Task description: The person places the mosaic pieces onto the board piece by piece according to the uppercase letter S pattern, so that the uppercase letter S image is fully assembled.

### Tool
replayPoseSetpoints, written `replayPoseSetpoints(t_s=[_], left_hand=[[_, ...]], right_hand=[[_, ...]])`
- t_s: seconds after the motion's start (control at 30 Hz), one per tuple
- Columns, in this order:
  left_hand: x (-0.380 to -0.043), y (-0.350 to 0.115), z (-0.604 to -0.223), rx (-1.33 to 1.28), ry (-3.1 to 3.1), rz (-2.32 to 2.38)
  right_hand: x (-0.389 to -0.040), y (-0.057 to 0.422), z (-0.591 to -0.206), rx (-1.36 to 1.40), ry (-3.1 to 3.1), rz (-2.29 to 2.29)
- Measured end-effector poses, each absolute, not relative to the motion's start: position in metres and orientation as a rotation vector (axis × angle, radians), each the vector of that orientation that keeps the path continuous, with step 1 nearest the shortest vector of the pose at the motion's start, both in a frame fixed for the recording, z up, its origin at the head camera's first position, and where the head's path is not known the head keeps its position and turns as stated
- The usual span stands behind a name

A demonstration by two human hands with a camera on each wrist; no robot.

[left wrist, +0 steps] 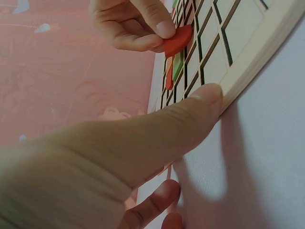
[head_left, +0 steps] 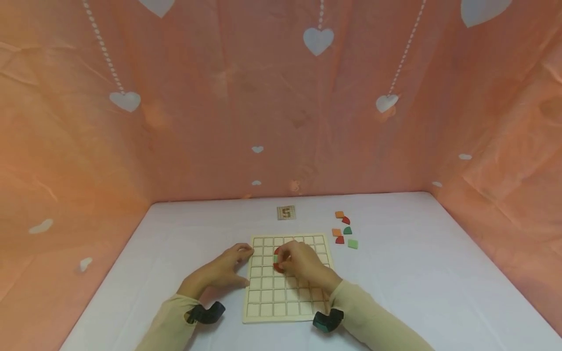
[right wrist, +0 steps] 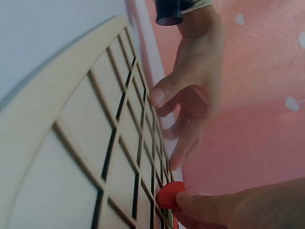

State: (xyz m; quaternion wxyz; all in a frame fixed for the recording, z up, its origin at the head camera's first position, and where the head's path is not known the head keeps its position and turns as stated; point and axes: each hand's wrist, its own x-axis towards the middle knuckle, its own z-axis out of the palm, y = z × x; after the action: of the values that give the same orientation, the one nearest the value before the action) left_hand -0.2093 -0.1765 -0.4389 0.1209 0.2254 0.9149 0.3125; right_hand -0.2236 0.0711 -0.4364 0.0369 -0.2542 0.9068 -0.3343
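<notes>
My right hand [head_left: 303,261] is over the upper middle of a pale wooden grid board [head_left: 267,296]. Its thumb and fingers pinch a red quarter-circle piece [left wrist: 178,41], held tilted close over the squares. Beside that piece, a light green piece [left wrist: 178,66] and an orange-red piece [left wrist: 169,78] lie on the board, partly hidden by the right hand in the head view. At the board's left edge rests my left hand [head_left: 224,268], thumb against the frame and fingers loosely spread, holding nothing.
Several loose pieces lie right of the board, among them an orange square [head_left: 339,214], a dark green quarter-circle [head_left: 348,230] and a light green square [head_left: 353,243]. Behind the board lies a small patterned card [head_left: 286,212]. Pink heart-printed cloth [head_left: 281,122] surrounds the white table [head_left: 408,263].
</notes>
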Motion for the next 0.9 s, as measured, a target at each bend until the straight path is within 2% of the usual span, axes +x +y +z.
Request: replayPoseSetpoints(t_s=[0.23,0.9], left_hand=[[-0.2078,-0.1759,-0.4396,0.665,2.675,0.891],[-0.2105,-0.1761,-0.4378,0.633,2.692,0.883]], right_hand=[[-0.2160,0.0723,-0.4372,-0.922,2.956,-0.747],[-0.2179,0.0683,-0.4338,-0.942,2.937,-0.661]])
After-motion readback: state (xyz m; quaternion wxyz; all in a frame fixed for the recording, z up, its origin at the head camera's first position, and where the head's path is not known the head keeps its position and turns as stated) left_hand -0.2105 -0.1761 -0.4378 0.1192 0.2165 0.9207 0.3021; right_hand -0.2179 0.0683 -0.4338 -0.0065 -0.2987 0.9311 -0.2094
